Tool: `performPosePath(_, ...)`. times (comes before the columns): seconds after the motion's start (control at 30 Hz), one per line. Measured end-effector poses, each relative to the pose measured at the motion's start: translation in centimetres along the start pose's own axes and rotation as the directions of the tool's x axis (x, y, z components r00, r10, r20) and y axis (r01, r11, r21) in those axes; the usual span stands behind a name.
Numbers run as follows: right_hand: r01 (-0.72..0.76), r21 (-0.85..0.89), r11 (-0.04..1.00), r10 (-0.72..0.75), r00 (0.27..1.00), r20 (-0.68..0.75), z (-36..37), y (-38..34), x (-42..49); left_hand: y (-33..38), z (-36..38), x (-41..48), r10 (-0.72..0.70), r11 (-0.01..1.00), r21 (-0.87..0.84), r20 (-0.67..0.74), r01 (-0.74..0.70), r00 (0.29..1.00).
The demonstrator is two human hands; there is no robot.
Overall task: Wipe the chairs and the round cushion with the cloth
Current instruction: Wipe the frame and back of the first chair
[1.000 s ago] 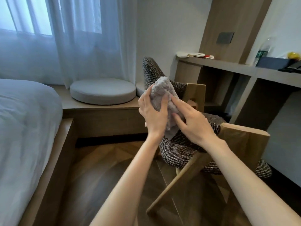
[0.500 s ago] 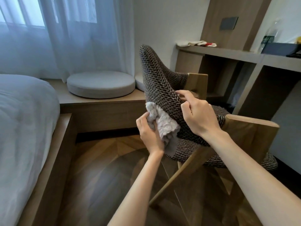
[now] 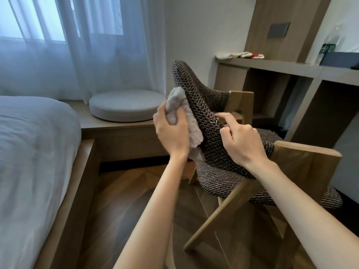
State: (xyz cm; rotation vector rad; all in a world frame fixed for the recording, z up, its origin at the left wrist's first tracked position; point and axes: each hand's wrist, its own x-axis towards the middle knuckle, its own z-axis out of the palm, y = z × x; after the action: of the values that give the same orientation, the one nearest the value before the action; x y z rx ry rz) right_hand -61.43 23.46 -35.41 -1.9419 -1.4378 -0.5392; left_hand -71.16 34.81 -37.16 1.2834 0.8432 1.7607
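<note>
A chair (image 3: 211, 133) with dark woven fabric and a light wooden frame stands in front of me, its back turned toward me. My left hand (image 3: 172, 131) grips a bunched grey cloth (image 3: 184, 115) and presses it against the left outer side of the chair back. My right hand (image 3: 240, 138) rests on the back's right side, index finger stretched out, the other fingers curled and holding nothing. A round grey cushion (image 3: 126, 104) lies on the low wooden platform by the window.
A bed (image 3: 33, 152) with white bedding fills the left. A wooden desk shelf (image 3: 281, 66) runs along the right wall with folded cloths (image 3: 240, 55) and a bottle on it. Dark wood floor (image 3: 124, 200) lies between bed and chair. Sheer curtains hang behind.
My left hand has carried the cloth upward along the chair back's left side. My right hand has stayed on the back, its index finger now extended.
</note>
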Motion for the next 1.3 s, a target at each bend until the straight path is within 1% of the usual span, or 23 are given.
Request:
performPosePath(0.07, -0.015, 0.010, 1.000, 0.015, 1.000, 0.000, -0.1, 0.0, 0.1, 0.8, 1.9, -0.2, -0.060, 0.997, -0.044, 0.066, 0.062, 0.996)
performPosePath(0.13, -0.026, 0.008, 1.000, 0.026, 1.000, -0.003, -0.2, 0.0, 0.2, 0.8, 3.1, -0.7, -0.158, 0.982, -0.092, 0.070, 0.164, 0.985)
performPosePath(0.17, -0.024, 0.009, 1.000, 0.024, 1.000, -0.006, -0.2, 0.0, 0.2, 0.5, 3.3, -0.9, -0.180, 0.975, -0.118, 0.062, 0.187, 0.982)
performPosePath(0.2, -0.020, 0.010, 1.000, 0.020, 1.000, -0.010, -0.1, -0.1, 0.2, 0.4, 3.4, -1.1, -0.173, 0.975, -0.133, 0.043, 0.177, 0.984)
performPosePath(0.3, -0.018, -0.001, 1.000, 0.018, 1.000, -0.017, 0.0, -0.1, 0.2, 0.2, 3.8, -1.1, -0.089, 0.990, -0.118, -0.047, 0.083, 0.995)
performPosePath(0.37, -0.014, -0.007, 1.000, 0.014, 1.000, -0.015, 0.0, -0.2, 0.2, -0.1, 3.8, -1.1, -0.059, 0.995, -0.089, -0.089, 0.051, 0.994)
performPosePath(0.43, -0.012, -0.010, 1.000, 0.012, 1.000, -0.020, 0.1, -0.2, 0.1, -1.1, 3.6, -1.1, -0.070, 0.997, -0.045, -0.096, 0.066, 0.993)
performPosePath(0.53, -0.013, -0.031, 0.999, 0.012, 1.000, -0.024, 0.2, -0.2, 0.0, -3.8, 2.9, -1.4, -0.159, 0.986, 0.046, -0.062, 0.162, 0.985)
performPosePath(0.63, -0.017, -0.058, 0.998, 0.016, 1.000, -0.018, 0.4, -0.3, 0.1, -7.5, 1.3, -2.9, -0.298, 0.942, 0.172, 0.033, 0.288, 0.954)
performPosePath(0.7, -0.015, -0.063, 0.998, 0.013, 1.000, -0.020, 0.4, -0.4, 0.0, -9.5, 0.0, -4.1, -0.365, 0.911, 0.245, 0.102, 0.332, 0.925)
performPosePath(0.73, -0.012, -0.067, 0.998, 0.010, 1.000, -0.025, 0.5, -0.4, 0.0, -9.8, -0.4, -4.5, -0.374, 0.907, 0.249, 0.110, 0.339, 0.921)
performPosePath(0.8, -0.010, -0.076, 0.997, 0.008, 0.999, -0.034, 0.5, -0.3, -0.2, -8.5, -0.1, -4.3, -0.350, 0.923, 0.191, 0.055, 0.334, 0.935)
performPosePath(0.87, -0.013, -0.087, 0.996, 0.009, 0.999, -0.042, 0.6, -0.3, -0.2, -5.5, 0.9, -2.9, -0.275, 0.956, 0.100, -0.007, 0.274, 0.961)
performPosePath(0.97, -0.016, -0.103, 0.995, 0.010, 0.998, -0.062, 0.7, -0.4, -0.2, -1.1, 2.5, 0.0, -0.190, 0.982, -0.018, -0.023, 0.190, 0.981)
performPosePath(1.07, -0.029, -0.107, 0.994, 0.022, 0.998, -0.059, 0.7, -0.4, -0.2, 0.6, 3.6, 2.0, -0.186, 0.980, -0.079, -0.046, 0.182, 0.981)
performPosePath(1.17, -0.017, -0.108, 0.994, 0.010, 0.998, -0.065, 0.8, -0.4, -0.2, 0.0, 4.1, 2.7, -0.193, 0.981, -0.036, -0.101, 0.190, 0.976)
performPosePath(1.3, 0.000, -0.108, 0.994, -0.007, 0.998, -0.070, 1.0, -0.3, -0.3, -2.2, 3.8, 2.7, -0.140, 0.985, 0.080, -0.146, 0.153, 0.979)
